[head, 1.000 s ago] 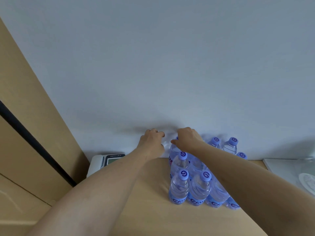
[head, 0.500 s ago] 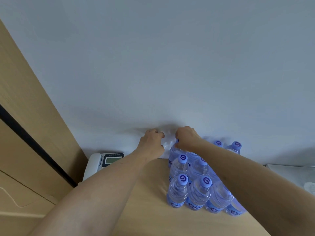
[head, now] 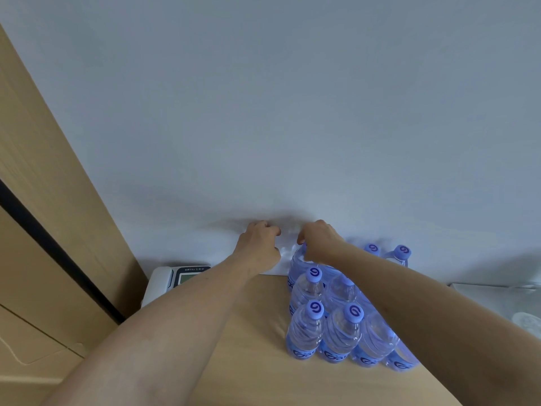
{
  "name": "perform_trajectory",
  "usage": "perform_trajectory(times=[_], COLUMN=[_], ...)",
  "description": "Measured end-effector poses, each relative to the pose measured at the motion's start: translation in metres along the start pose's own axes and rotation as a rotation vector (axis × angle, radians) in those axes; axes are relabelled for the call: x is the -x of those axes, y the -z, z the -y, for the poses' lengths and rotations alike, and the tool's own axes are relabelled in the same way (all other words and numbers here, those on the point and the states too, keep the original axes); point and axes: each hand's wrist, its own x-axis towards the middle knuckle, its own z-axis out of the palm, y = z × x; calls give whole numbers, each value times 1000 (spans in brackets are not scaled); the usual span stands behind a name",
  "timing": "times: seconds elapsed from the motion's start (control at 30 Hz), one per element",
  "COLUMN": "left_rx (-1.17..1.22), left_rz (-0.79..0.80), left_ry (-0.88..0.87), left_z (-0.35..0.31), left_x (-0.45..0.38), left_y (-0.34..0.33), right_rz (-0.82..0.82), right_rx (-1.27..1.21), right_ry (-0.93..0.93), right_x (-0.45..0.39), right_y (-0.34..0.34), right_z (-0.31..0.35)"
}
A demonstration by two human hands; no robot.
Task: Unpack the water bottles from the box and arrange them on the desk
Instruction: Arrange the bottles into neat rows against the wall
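- Standing in tight rows on the wooden desk [head: 257, 341], right of centre: water bottles [head: 307, 332], blue caps up, far row against the wall [head: 263, 112].
- Left hand [head: 259, 244]: fingers curled at the far edge, beside the bottles; contents of grip cannot be told.
- Right hand [head: 317, 240]: curled over the far-left bottle's [head: 297, 259] top.
- Phone [head: 175, 278] far left.

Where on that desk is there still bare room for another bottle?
The widest bare patch of the tan wooden desk lies between the left forearm and the cluster of clear plastic water bottles with purple caps, toward the near edge. It is crowded at the wall, where the left hand and right hand work. The white desk telephone fills the far left corner.
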Motion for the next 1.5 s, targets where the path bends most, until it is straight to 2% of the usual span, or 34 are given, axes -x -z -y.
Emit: perform_trajectory(times=[0.13, 0.37, 0.93, 1.3, 1.4, 1.5], left_rx=[10, 10, 2, -6, -9, -19], left_rz=[1, 13, 42, 12, 5, -1], left_ry=[-7, -10, -64, -72, -56, -50], left_z=[0, 2, -1, -44, -53, -58], left_x=[0, -1, 7, -10, -11, -12], left_y=[-1, 1, -4, -13, -17, -20], right_rz=[-26, -18, -3, -127, -86, -49], right_rx=[27, 64, 19, 65, 75, 27], right_ry=[-72, -11, -48, -136, -195, -162], right_x=[1, 0, 0, 11, 13, 14], right_y=[-1, 0, -6, 11, 9, 4], right_z=[1, 2, -5, -50, -61, -68])
